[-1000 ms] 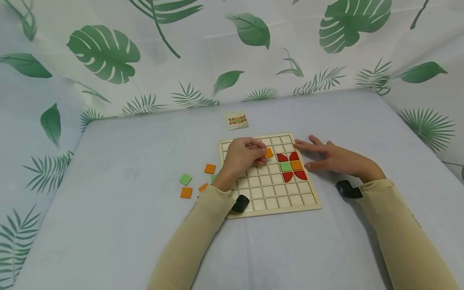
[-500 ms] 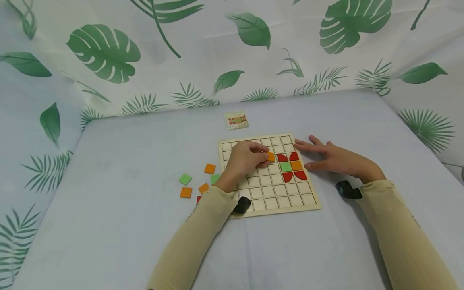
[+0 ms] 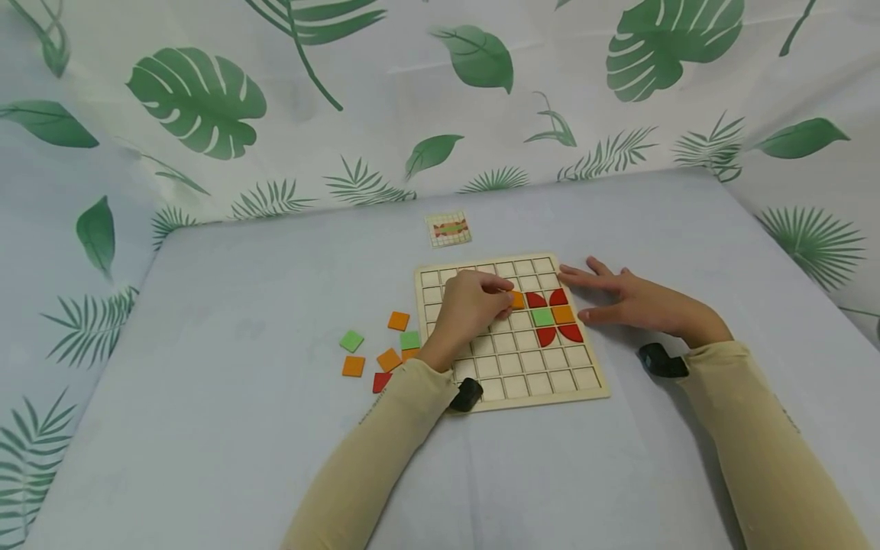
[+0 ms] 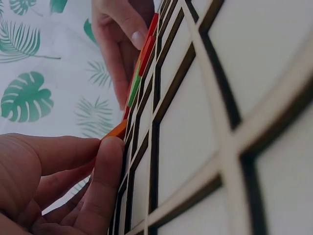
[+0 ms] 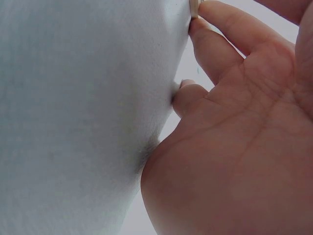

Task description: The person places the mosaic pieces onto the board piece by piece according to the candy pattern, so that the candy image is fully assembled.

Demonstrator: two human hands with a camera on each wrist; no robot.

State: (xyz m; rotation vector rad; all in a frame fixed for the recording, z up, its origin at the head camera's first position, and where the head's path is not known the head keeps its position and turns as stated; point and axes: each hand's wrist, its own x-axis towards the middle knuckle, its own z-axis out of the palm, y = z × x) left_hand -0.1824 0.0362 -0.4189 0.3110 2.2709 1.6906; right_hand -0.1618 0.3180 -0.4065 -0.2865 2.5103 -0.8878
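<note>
My left hand (image 3: 476,305) pinches an orange square tile (image 3: 518,299) between thumb and fingers, over the wooden grid board (image 3: 522,386). In the left wrist view the pinched tile (image 4: 116,131) is tilted close to the board's surface. Just right of it on the board sit a green tile (image 3: 541,316), an orange tile (image 3: 562,314) and several red curved pieces (image 3: 570,331). Spread along the board's right edge, my right hand (image 3: 639,302) has straight fingers and holds nothing. Its fingertips touch the board's edge (image 5: 194,9) in the right wrist view.
Loose orange, green and red tiles lie left of the board, among them an orange tile (image 3: 354,366), a green tile (image 3: 352,341) and a red piece (image 3: 381,382). A small pattern card (image 3: 448,229) lies behind the board. Leaf-printed cloth (image 3: 385,92) hangs behind the table.
My left hand has moved slightly right and toward me with the orange tile, bringing it beside the red piece. More of the loose tiles now show. The right hand has stayed still.
</note>
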